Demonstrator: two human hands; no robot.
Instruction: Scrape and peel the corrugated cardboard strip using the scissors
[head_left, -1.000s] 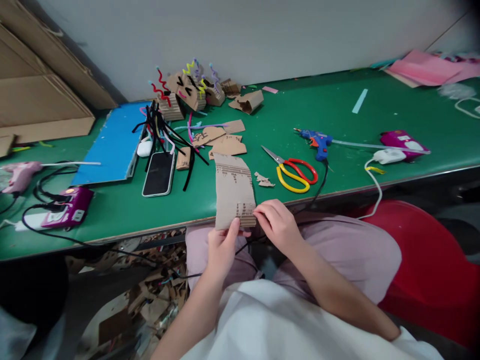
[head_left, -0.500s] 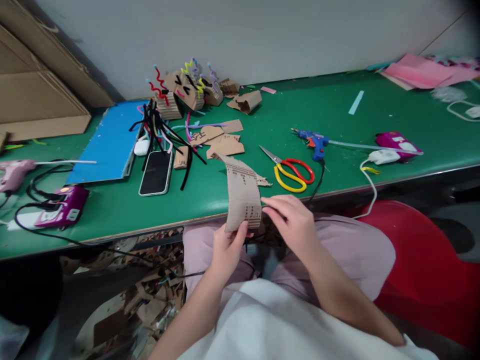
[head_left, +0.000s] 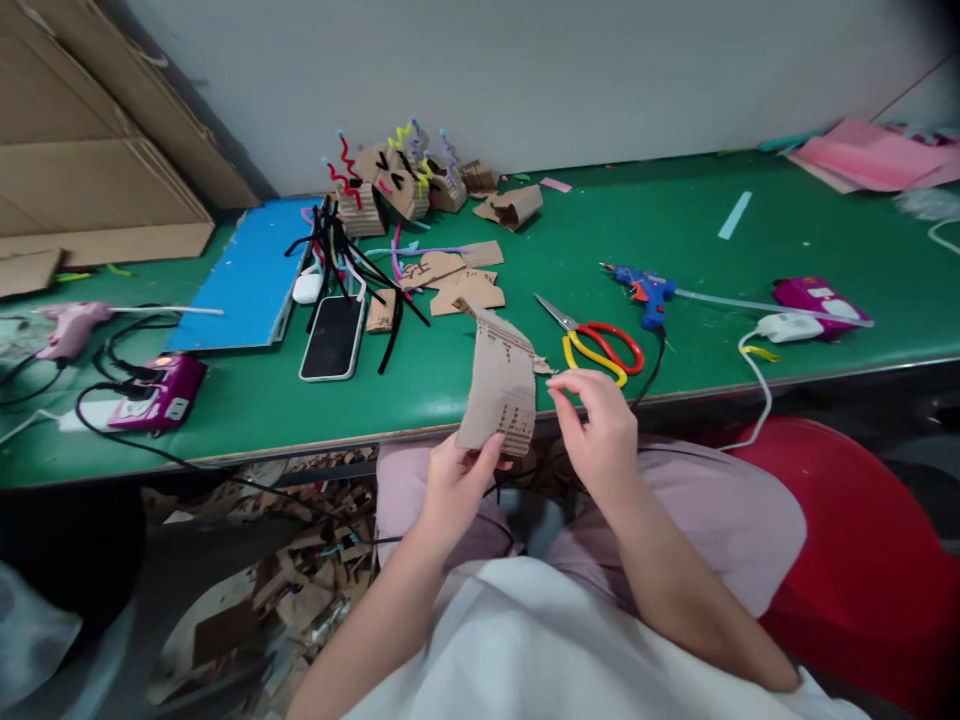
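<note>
Cardboard piece (head_left: 501, 385) is being gripped by the left hand (head_left: 463, 485) over the green table's (head_left: 405, 405) near edge, seemingly being peeled. Right hand (head_left: 600, 430) is being held narrow, just beside; contents can't be told. Re-pinching the edge is likely being called for.

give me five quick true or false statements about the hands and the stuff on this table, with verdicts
1. The left hand holds a curved piece of corrugated cardboard. True.
2. The right hand grips the scissors. False: its fingertips are near the cardboard's right edge, and the scissors lie on the green table.
3. The blue glue gun lies farther right in the picture than the smartphone. True.
4. The smartphone lies on the blue board. False: it lies on the green table beside it.
5. The scissors have one red and one yellow handle. True.
</note>
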